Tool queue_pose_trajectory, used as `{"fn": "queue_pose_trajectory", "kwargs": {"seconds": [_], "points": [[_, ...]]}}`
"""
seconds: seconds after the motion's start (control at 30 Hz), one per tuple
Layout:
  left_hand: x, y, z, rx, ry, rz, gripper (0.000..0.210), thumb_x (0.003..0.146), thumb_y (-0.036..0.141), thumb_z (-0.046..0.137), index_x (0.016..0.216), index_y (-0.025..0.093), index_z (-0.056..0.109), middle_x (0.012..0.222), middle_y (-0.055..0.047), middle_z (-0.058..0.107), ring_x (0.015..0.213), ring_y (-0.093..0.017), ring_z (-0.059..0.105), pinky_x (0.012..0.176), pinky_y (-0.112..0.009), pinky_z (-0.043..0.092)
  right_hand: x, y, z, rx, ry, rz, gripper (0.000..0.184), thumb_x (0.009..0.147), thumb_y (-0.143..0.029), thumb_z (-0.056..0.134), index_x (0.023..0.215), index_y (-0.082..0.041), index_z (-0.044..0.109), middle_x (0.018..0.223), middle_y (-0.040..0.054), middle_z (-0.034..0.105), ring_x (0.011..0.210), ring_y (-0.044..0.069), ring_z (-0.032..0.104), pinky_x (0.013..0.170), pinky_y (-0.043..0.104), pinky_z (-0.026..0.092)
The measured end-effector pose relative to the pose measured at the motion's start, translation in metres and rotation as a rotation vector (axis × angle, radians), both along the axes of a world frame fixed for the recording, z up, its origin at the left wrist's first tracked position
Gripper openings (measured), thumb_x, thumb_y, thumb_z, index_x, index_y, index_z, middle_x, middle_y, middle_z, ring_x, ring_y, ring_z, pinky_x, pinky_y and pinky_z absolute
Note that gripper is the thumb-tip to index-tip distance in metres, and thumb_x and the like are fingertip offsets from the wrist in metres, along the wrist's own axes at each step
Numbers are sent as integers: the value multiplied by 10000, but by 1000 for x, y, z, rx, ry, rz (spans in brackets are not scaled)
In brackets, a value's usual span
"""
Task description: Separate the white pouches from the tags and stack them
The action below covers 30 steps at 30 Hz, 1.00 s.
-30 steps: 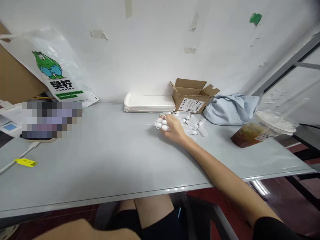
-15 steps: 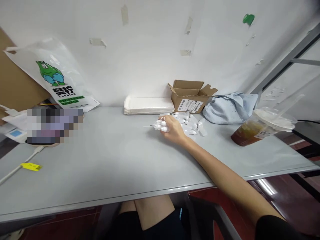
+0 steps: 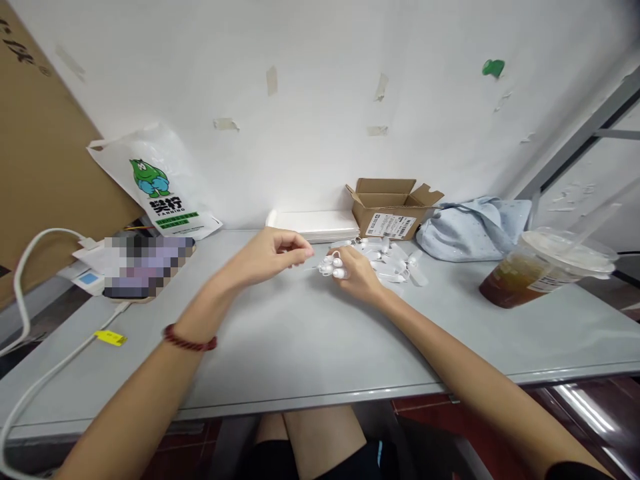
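My right hand (image 3: 356,272) is closed around several small white plastic pieces with loops (image 3: 336,267), their rounded ends facing left. A thin pale strip sticks out to the left of them. Just behind and right of this hand lies a loose pile of similar translucent white pieces (image 3: 393,259) on the grey table (image 3: 280,340). My left hand (image 3: 280,253) hovers left of the held pieces, fingers loosely curled and thumb pointing right, with a gap showing between thumb and fingers. I see nothing in it. A dark red braided bracelet (image 3: 190,339) circles the left wrist.
Along the wall are a white flat stack (image 3: 315,225), an open cardboard box (image 3: 387,217) and a light blue cloth bag (image 3: 470,230). A cup of brown drink (image 3: 525,273) stands at right. At left are a phone (image 3: 150,267), its white cable (image 3: 60,363) and a white plastic bag (image 3: 165,180).
My left hand has come into view from the lower left and is now close to the right hand. The right hand keeps hold of the white pieces. The camera view has shifted.
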<state>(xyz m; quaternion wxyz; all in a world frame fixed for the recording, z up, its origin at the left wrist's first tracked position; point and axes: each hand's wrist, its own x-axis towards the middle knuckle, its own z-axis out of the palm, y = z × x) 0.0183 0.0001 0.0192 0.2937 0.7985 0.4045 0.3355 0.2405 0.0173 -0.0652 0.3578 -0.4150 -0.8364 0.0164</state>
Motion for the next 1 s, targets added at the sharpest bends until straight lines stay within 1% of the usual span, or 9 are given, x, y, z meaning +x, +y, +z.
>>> {"fn": "queue_pose_trajectory", "kwargs": {"seconds": [0.07,0.13,0.23,0.37,0.43,0.6,0.7,0.8,1.0], "points": [[9,8,-15,-6,18,-2,184,810,315,588,833,157,679,809,-17,691,722,-143,598,635,-247,454,0,1,-1,16,-4,5,384,638,-42,481,984,-205,515,938,78,612,856,224,557,696,313,446],[19,13,-32,20,29,4,193,814,309,565,867,167,683,870,-25,701,757,-145,601,638,-239,439,0,1,-2,29,-25,12,393,641,-39,480,997,-202,515,939,79,610,863,225,549,695,313,440],[26,11,-51,154,44,55,194,830,291,528,830,169,678,825,-21,689,705,-131,573,621,-239,419,-1,-2,-2,19,-87,26,412,643,-23,471,1009,-205,516,940,72,612,881,227,536,703,313,426],[22,2,-56,353,132,35,194,827,185,468,842,165,661,784,-28,659,689,-136,543,626,-252,401,-3,-5,0,14,-158,26,411,629,-10,475,992,-197,522,928,68,618,877,229,522,684,312,408],[21,-2,-53,369,153,16,217,813,151,443,828,161,659,780,-37,657,735,-153,550,652,-263,403,-4,-6,0,19,-183,27,409,624,-6,477,985,-193,525,922,67,619,874,227,517,672,309,398],[24,-5,-50,105,21,62,271,836,229,420,701,167,647,754,-18,662,746,-147,554,682,-249,409,-3,-5,-3,41,-197,7,407,639,-9,481,998,-195,523,946,71,616,884,228,512,622,298,369],[27,-3,-53,-31,-91,117,166,762,256,527,674,158,628,702,4,638,656,-121,523,612,-226,388,-3,-4,-5,62,-214,13,397,645,-12,482,993,-201,520,935,65,623,887,230,513,616,296,359],[29,-1,-57,-172,-203,123,135,710,236,554,614,149,592,625,23,581,579,-94,464,564,-216,358,-4,-5,-3,77,-225,34,386,642,-16,483,976,-205,516,906,59,625,866,227,515,612,294,351],[32,1,-57,-269,-372,147,151,648,225,541,515,160,511,535,35,462,567,-97,404,532,-224,313,-9,-2,2,110,-221,46,387,624,-20,474,963,-202,511,883,56,627,797,217,525,643,305,349]]}}
